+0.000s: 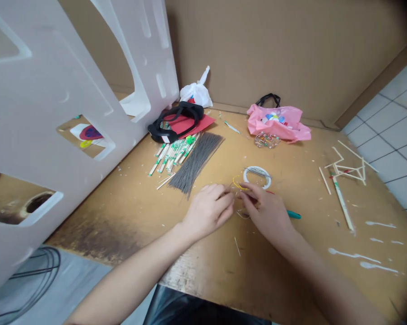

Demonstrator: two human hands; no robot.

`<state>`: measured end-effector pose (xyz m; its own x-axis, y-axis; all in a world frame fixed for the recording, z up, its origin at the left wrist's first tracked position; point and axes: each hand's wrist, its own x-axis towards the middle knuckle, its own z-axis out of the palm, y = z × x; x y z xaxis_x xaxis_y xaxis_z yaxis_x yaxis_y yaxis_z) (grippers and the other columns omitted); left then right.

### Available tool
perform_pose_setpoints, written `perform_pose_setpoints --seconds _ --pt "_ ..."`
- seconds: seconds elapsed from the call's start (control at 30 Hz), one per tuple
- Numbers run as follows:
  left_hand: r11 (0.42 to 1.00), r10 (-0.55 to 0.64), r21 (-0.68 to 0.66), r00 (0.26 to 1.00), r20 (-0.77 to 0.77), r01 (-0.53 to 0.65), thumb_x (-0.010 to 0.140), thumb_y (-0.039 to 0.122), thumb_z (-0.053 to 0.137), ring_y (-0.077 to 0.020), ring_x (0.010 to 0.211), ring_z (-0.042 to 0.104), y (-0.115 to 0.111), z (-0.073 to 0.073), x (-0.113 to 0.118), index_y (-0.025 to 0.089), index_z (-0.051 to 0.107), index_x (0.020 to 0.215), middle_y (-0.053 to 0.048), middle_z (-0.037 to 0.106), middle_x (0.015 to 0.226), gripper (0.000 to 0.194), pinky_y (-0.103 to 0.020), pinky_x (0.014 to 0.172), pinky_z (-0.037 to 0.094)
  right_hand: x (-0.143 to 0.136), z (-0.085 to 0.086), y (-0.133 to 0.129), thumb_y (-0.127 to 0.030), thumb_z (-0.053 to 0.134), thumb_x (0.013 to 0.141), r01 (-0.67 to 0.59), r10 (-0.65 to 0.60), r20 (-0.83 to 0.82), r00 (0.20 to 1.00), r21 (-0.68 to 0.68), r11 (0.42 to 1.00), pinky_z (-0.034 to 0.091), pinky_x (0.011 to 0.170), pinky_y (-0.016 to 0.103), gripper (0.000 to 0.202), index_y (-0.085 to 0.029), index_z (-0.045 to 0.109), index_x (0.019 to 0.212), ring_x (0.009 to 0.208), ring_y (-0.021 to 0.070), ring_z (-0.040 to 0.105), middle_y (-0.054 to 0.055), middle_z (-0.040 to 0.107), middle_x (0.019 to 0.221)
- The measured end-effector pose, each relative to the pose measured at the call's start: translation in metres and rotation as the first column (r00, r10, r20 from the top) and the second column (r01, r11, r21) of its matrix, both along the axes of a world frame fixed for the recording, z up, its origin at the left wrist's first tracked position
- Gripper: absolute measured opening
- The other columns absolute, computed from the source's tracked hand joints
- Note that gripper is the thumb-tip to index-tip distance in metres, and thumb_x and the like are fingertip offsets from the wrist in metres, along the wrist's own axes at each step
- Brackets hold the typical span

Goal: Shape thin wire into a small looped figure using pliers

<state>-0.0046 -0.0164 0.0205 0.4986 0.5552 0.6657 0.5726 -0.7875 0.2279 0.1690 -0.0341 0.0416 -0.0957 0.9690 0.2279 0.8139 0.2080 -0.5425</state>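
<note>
Pink bag (295,132) holds coloured pieces (274,118); both hands (210,208) (268,211), fingertips pinched narrow, hold a thin yellow loop (236,183).

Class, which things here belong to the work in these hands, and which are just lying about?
Probably in use:
yellow loop
white ring holding grey wires
turquoise handle by the right hand
bundle of grey strands

Probably just lying about:
black strapped headgear
pink bag
white bag
wrapped sticks

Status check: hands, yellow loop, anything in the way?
Left hand and right hand close together, fingertips near yellow loop; grip unclear. White ring just beyond. Teal handle beside right hand.
</note>
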Motion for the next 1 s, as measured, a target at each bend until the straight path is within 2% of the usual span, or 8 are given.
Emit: perform_pose_setpoints --seconds 0.1,0.23,0.47,0.63,0.87,1.0 --pt "1.0 -0.012 -0.012 0.999 0.04 0.013 0.088 0.017 0.046 -0.0126 0.069 0.058 0.0 -0.001 0.0 0.014 0.062 0.089 -0.005 0.064 0.079 0.016 -0.024 0.063 0.046 0.001 0.001 0.001 -0.026 0.05 0.085 0.017 -0.018 -0.046 0.999 -0.011 1.0 0.052 0.064 0.034 0.02 -0.019 0.063 0.098 0.072 0.0226 0.071 0.006 0.075 0.082" --pt "0.999 -0.005 -0.033 0.998 0.065 0.007 0.088 0.014 0.046 -0.0103 0.054 0.054 -0.001 -0.001 0.002 0.012 0.061 0.088 -0.001 0.059 0.062 0.015 -0.021 0.054 0.044 0.003 0.0 0.0 -0.028 0.052 0.085 0.015 -0.019 -0.108 0.994 -0.034 0.999 0.051 0.059 0.031 0.012 -0.021 0.06 0.088 0.067 0.0209 0.07 0.004 0.073 0.074" --pt "0.998 0.015 -0.067 0.997 0.08 -0.01 0.087 0.014 0.045 -0.0113 0.058 0.061 -0.002 -0.001 0.003 0.013 0.06 0.086 -0.003 0.066 0.067 0.016 -0.021 0.057 0.048 0.008 0.001 0.0 -0.034 0.053 0.085 -0.039 0.021 -0.193 0.981 -0.09 0.995 0.051 0.061 0.032 0.014 -0.022 0.06 0.087 0.066 0.0194 0.067 0.003 0.071 0.071" --pt "0.996 0.038 -0.079 0.997 0.062 -0.034 0.088 0.015 0.045 -0.012 0.057 0.062 -0.003 -0.003 0.003 0.013 0.061 0.087 -0.003 0.067 0.068 0.016 -0.021 0.056 0.048 0.011 0.008 -0.001 -0.03 0.052 0.085 -0.116 0.074 -0.235 0.969 -0.172 0.978 0.049 0.059 0.028 0.013 -0.022 0.062 0.087 0.061 0.0153 0.064 0.001 0.069 0.069" --pt "0.997 0.031 -0.078 0.996 0.078 -0.024 0.088 0.016 0.044 -0.0106 0.057 0.063 -0.005 -0.005 0.005 0.013 0.061 0.095 -0.003 0.069 0.069 0.018 -0.02 0.055 0.049 0.005 0.018 -0.003 -0.032 0.053 0.084 -0.03 0.017 -0.093 0.996 -0.133 0.991 0.039 0.05 0.024 0.015 -0.021 0.063 0.083 0.047 0.0114 0.052 -0.004 0.058 0.052" --pt "0.999 0.013 -0.051 0.993 0.115 -0.007 0.088 0.014 0.047 -0.0097 0.058 0.064 -0.006 -0.005 0.006 0.011 0.059 0.103 -0.003 0.07 0.072 0.02 -0.019 0.056 0.05 0.004 0.017 -0.003 -0.032 0.054 0.083 0.011 -0.014 -0.029 0.999 -0.082 0.997 0.034 0.048 0.024 0.014 -0.021 0.061 0.079 0.045 0.0108 0.05 -0.004 0.058 0.052"
